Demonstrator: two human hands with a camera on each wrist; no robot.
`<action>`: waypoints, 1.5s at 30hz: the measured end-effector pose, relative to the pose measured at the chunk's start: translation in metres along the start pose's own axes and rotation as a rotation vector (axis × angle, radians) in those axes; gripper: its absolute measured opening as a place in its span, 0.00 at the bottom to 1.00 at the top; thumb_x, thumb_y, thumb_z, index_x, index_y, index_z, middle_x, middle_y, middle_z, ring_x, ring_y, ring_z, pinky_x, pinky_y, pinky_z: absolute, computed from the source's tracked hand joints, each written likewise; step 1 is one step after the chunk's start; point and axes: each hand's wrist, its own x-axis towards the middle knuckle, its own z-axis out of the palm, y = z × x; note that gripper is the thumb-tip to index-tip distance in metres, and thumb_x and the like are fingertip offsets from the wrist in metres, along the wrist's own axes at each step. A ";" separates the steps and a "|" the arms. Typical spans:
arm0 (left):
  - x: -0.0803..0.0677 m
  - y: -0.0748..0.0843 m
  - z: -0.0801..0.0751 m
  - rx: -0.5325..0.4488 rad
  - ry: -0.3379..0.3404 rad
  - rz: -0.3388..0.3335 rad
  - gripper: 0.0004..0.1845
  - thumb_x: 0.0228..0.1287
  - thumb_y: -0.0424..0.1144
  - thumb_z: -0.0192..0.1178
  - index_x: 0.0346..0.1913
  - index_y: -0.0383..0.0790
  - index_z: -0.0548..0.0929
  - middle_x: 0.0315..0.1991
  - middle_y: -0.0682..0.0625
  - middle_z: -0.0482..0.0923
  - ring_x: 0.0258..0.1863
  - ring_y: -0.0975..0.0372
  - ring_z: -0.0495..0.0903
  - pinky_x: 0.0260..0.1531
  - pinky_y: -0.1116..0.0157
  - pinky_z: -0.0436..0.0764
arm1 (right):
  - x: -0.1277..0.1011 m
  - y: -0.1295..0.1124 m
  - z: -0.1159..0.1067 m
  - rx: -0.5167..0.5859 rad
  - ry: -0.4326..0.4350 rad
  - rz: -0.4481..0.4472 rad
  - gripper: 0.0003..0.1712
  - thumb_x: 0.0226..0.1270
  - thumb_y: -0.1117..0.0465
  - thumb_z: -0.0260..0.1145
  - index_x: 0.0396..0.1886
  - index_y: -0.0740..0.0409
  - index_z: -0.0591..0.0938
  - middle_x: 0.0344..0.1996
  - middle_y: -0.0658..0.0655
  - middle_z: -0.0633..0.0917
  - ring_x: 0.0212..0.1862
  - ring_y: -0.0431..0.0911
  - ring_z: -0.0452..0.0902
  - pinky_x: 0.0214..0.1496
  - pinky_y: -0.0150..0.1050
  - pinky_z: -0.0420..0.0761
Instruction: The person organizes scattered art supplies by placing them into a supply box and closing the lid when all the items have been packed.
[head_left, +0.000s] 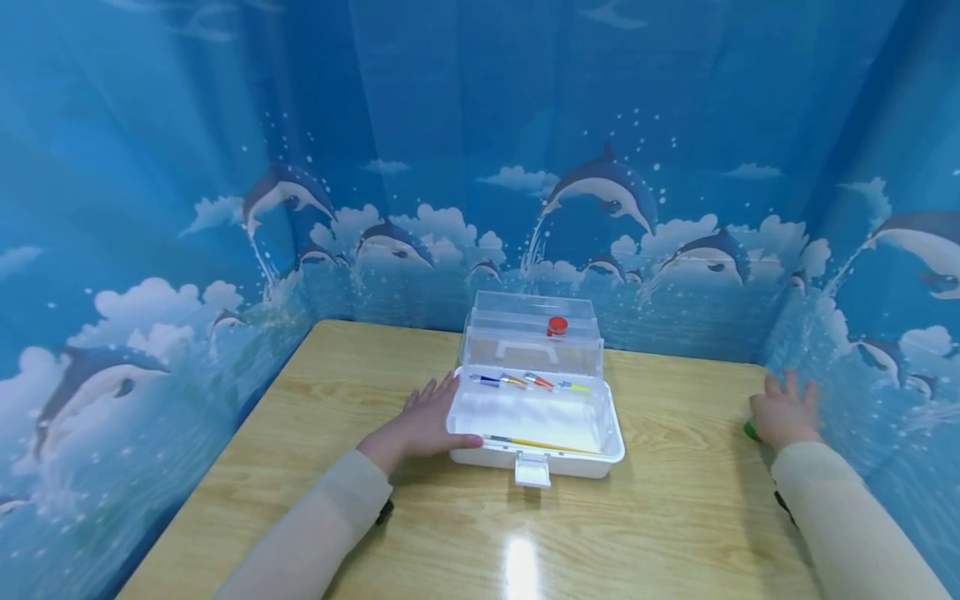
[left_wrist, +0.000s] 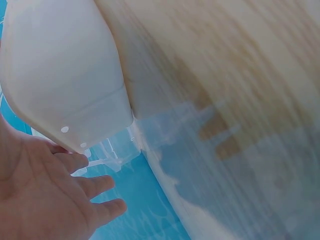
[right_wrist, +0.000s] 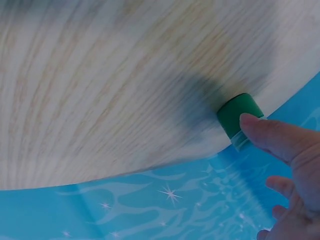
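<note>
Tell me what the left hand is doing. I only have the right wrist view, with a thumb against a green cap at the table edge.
Observer: The left hand lies flat against the left side of an open white box, thumb on its front rim.
Operator: Anything in the box?
Observer: A yellow paintbrush lies along the front wall, and small coloured items line the back.
Operator: How does the right hand look from above?
Observer: The right hand rests on the table near its right edge, well apart from the box, hiding most of the green cap.
</note>
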 end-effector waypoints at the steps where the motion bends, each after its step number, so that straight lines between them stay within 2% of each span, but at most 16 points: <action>1: 0.000 0.000 0.000 -0.001 -0.001 0.002 0.66 0.53 0.75 0.62 0.81 0.44 0.39 0.81 0.47 0.34 0.79 0.44 0.35 0.74 0.43 0.34 | 0.000 -0.001 0.000 -0.006 0.007 -0.012 0.17 0.59 0.73 0.68 0.49 0.73 0.82 0.65 0.88 0.55 0.69 0.83 0.31 0.63 0.81 0.32; 5: 0.000 0.000 -0.001 -0.006 -0.003 0.004 0.65 0.53 0.74 0.62 0.81 0.44 0.39 0.81 0.47 0.34 0.79 0.45 0.35 0.74 0.43 0.34 | 0.002 -0.006 -0.001 -0.041 0.019 -0.046 0.14 0.54 0.73 0.71 0.43 0.71 0.84 0.65 0.88 0.56 0.69 0.83 0.34 0.64 0.79 0.31; 9: 0.000 0.000 0.000 -0.007 -0.001 0.004 0.65 0.54 0.74 0.62 0.81 0.44 0.39 0.81 0.47 0.35 0.79 0.45 0.35 0.74 0.43 0.34 | 0.002 -0.014 -0.004 -0.068 0.004 -0.052 0.16 0.52 0.67 0.76 0.40 0.69 0.84 0.65 0.88 0.56 0.68 0.83 0.35 0.64 0.80 0.33; 17: -0.001 0.000 0.000 0.004 -0.006 -0.002 0.65 0.54 0.74 0.62 0.81 0.44 0.39 0.81 0.47 0.35 0.79 0.44 0.35 0.74 0.44 0.34 | 0.001 -0.031 -0.014 -0.086 0.006 -0.082 0.18 0.51 0.60 0.79 0.38 0.67 0.85 0.62 0.85 0.64 0.67 0.82 0.41 0.61 0.82 0.40; 23: 0.000 -0.001 0.000 0.002 -0.008 0.001 0.66 0.53 0.75 0.62 0.81 0.43 0.39 0.81 0.47 0.35 0.79 0.44 0.35 0.74 0.44 0.34 | 0.003 -0.046 -0.027 -0.067 -0.011 -0.090 0.16 0.52 0.61 0.79 0.37 0.65 0.85 0.65 0.85 0.61 0.68 0.82 0.38 0.63 0.81 0.38; 32: 0.000 -0.001 0.000 0.007 -0.007 0.002 0.66 0.52 0.76 0.61 0.81 0.44 0.40 0.81 0.47 0.34 0.79 0.44 0.35 0.74 0.44 0.34 | 0.011 -0.070 -0.046 -0.107 -0.032 -0.109 0.14 0.53 0.53 0.80 0.22 0.51 0.82 0.69 0.83 0.59 0.70 0.80 0.37 0.65 0.79 0.38; 36: 0.000 -0.001 0.001 0.004 -0.007 -0.009 0.66 0.53 0.75 0.62 0.81 0.43 0.40 0.81 0.47 0.35 0.79 0.44 0.36 0.75 0.44 0.35 | 0.012 -0.082 -0.054 -0.113 0.003 -0.107 0.14 0.54 0.52 0.79 0.21 0.51 0.82 0.70 0.82 0.57 0.71 0.79 0.35 0.66 0.78 0.37; 39: 0.000 -0.001 0.002 0.008 -0.004 -0.013 0.66 0.52 0.76 0.61 0.81 0.43 0.40 0.81 0.47 0.35 0.79 0.44 0.36 0.75 0.44 0.35 | 0.012 -0.091 -0.065 -0.092 0.035 -0.108 0.14 0.54 0.52 0.79 0.28 0.57 0.86 0.71 0.81 0.55 0.73 0.77 0.33 0.67 0.77 0.34; 43: 0.000 -0.001 0.002 0.015 0.002 -0.011 0.66 0.52 0.76 0.61 0.81 0.44 0.39 0.81 0.47 0.35 0.79 0.44 0.36 0.75 0.44 0.34 | 0.013 -0.100 -0.080 -0.070 0.090 -0.118 0.20 0.54 0.53 0.79 0.39 0.63 0.88 0.72 0.79 0.54 0.74 0.76 0.31 0.68 0.76 0.32; 45: 0.000 -0.001 0.002 0.015 0.002 -0.011 0.66 0.52 0.76 0.61 0.81 0.44 0.40 0.81 0.47 0.35 0.79 0.44 0.36 0.75 0.44 0.34 | 0.014 -0.105 -0.087 -0.070 0.122 -0.121 0.19 0.54 0.53 0.79 0.38 0.63 0.88 0.73 0.78 0.54 0.74 0.75 0.31 0.69 0.75 0.33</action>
